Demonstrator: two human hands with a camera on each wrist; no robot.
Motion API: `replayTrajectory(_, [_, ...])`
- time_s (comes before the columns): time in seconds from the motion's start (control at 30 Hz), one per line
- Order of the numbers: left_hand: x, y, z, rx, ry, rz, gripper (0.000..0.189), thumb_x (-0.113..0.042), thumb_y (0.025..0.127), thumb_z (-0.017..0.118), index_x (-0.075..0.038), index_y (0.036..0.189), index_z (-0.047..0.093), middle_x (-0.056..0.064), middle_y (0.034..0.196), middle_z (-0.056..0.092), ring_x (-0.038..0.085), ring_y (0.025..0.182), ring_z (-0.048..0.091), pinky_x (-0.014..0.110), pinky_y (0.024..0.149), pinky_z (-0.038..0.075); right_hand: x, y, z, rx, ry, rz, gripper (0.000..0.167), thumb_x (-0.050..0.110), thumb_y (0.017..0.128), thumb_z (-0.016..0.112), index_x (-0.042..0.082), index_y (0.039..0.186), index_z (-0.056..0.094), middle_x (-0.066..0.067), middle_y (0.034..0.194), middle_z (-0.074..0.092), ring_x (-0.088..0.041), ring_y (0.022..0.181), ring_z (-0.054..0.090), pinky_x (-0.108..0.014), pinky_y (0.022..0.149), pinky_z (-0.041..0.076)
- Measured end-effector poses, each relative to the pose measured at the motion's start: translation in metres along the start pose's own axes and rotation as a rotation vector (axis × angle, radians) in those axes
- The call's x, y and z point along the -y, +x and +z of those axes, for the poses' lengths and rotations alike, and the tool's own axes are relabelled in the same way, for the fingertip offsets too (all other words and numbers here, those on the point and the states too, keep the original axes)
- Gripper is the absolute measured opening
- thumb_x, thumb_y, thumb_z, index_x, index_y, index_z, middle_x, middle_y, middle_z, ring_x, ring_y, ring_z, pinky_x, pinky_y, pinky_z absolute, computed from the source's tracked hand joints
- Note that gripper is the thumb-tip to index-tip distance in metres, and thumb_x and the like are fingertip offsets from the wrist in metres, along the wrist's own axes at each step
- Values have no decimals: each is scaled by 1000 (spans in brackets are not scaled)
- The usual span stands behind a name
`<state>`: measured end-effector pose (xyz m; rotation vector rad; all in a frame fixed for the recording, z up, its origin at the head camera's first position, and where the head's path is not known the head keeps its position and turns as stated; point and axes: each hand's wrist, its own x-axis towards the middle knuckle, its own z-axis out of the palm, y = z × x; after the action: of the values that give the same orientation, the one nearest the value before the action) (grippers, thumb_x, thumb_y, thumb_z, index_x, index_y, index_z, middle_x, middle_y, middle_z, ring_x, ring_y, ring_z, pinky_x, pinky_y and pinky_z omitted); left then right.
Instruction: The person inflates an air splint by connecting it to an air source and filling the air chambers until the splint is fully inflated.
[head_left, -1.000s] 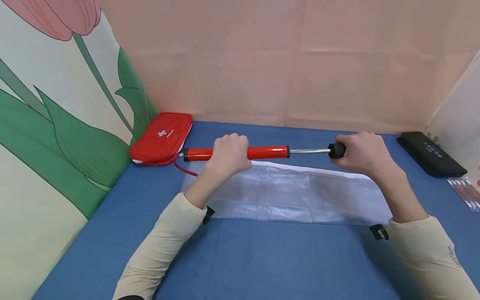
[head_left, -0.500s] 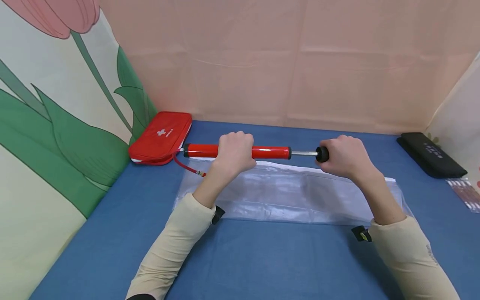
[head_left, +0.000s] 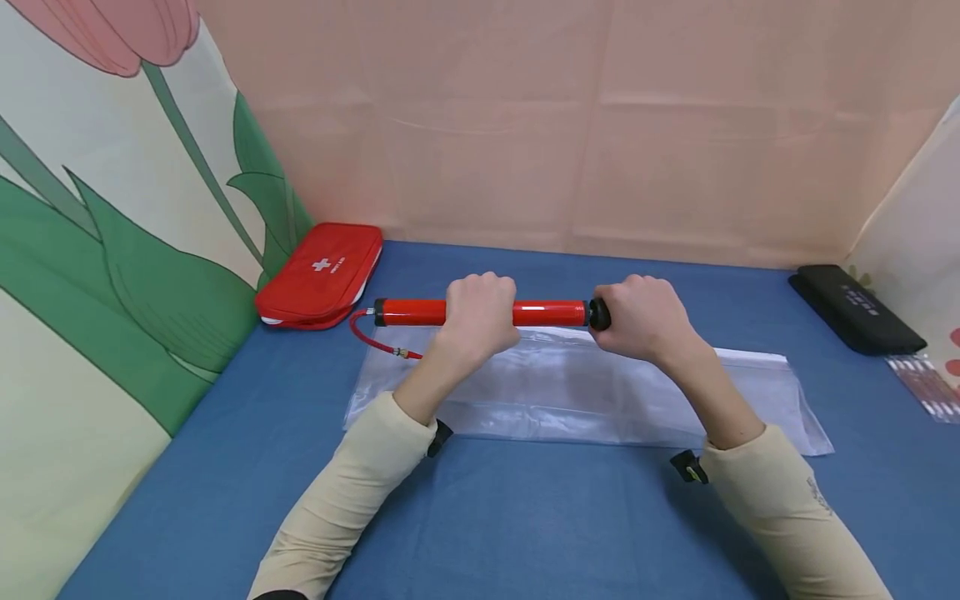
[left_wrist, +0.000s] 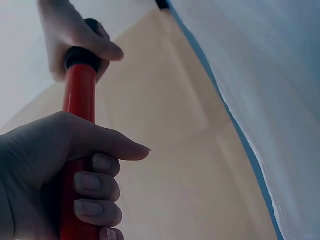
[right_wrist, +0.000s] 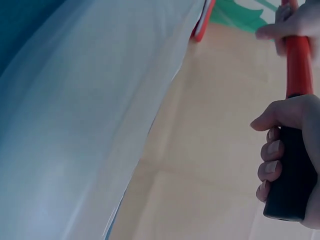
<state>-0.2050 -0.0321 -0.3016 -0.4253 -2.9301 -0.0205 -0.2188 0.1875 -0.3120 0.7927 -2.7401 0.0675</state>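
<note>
We see a beige backdrop (head_left: 480, 125) behind a table w/ blue cloth (head_left: 525, 517); our red pump (head_left: 551, 313) is up over the far edge of a clear plastic sheet (head_left: 570, 400), long axis running L-R, approx. parallel to the backdrop; black handle (head_left: 599, 314) end points R, red hose (head_left: 363, 335) end points L, hose curling back twd us; our L hand (head_left: 480, 315) is wrapped round the barrel, approx. mid-length; our R hand (head_left: 641, 321) grips the handle, which sits right up against the barrel; hands apart, red barrel showing btwn them; first-aid pouch (head_left: 322, 275) far L, black case (head_left: 858, 308) far R.
</note>
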Motion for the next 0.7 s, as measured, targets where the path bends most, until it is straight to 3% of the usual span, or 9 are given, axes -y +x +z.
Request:
replayTrajectory(0.17, [-6, 2, 0, -5, 7, 1, 28, -33, 72, 79, -12, 86, 67, 0, 62, 57, 15, 58, 55, 30, 56, 52, 7, 6, 0, -14, 4, -19, 10, 15, 74, 71, 9, 75, 63, -1, 57, 51, -19, 51, 48, -34, 49, 42])
replayTrajectory(0.33, [-3, 2, -2, -25, -19, 5, 27, -31, 70, 80, -12, 84, 66, 0, 61, 56, 15, 57, 55, 30, 56, 51, 5, 9, 0, -41, 25, -35, 11, 16, 74, 73, 11, 78, 64, -1, 58, 52, -19, 52, 48, -35, 51, 43])
replayTrajectory(0.5, [6, 4, -7, -70, -52, 22, 28, -29, 68, 80, -11, 84, 66, 1, 65, 58, 16, 59, 56, 32, 58, 52, -19, 5, -6, -86, 36, -24, 11, 17, 73, 72, 12, 80, 65, 0, 59, 52, -20, 54, 48, -37, 54, 43])
replayTrajectory(0.7, [14, 5, -10, -86, -60, 10, 32, -27, 68, 83, -10, 91, 69, 3, 74, 63, 18, 65, 58, 35, 64, 54, -60, -10, -13, -203, 28, 26, 15, 19, 67, 77, 13, 74, 64, -1, 63, 56, -22, 58, 49, -40, 52, 39])
